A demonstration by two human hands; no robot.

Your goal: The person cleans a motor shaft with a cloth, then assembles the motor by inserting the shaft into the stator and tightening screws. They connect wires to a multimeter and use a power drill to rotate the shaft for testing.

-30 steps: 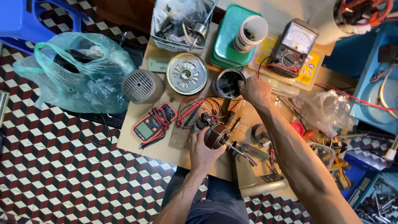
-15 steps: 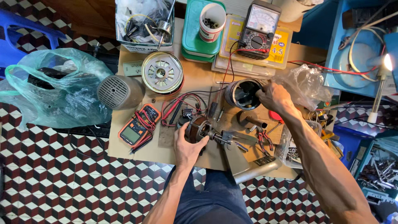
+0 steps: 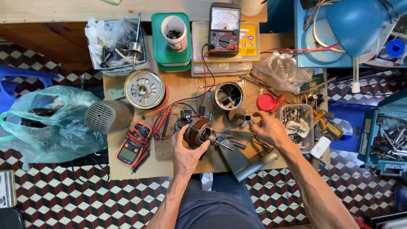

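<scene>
The left hand (image 3: pixel 186 150) is wrapped around a small electric motor (image 3: pixel 198 132), fingers curled over its copper-coloured windings and thumb along the near side, so it is closed on that part and steadies it just above the table (image 3: pixel 178 167), near the front edge and a little left of centre. The right hand (image 3: pixel 268 130) is loosely curled to the right of the motor, its fingertips pinched together close to a small metal piece (image 3: pixel 245 119); whether it truly grips that piece cannot be told. A thin steel shaft (image 3: pixel 224 144) sticks out of the motor toward the right hand. Judged from its look, the motor is dense and heavy for its size, rigid in its iron core, but the wound wire and the thin leads trailing from it are easily nicked or torn; the safest hold seems to be around the laminated core, as the left hand has it, not on the shaft or the wires. The metal faces may be greasy and slick. Around it lie an orange digital meter (image 3: pixel 132 146) with red and black leads, a round silver end cover (image 3: pixel 144 89), a grey fan housing (image 3: pixel 106 116), an open metal can (image 3: pixel 227 96) and an analogue meter (image 3: pixel 224 26).
</scene>
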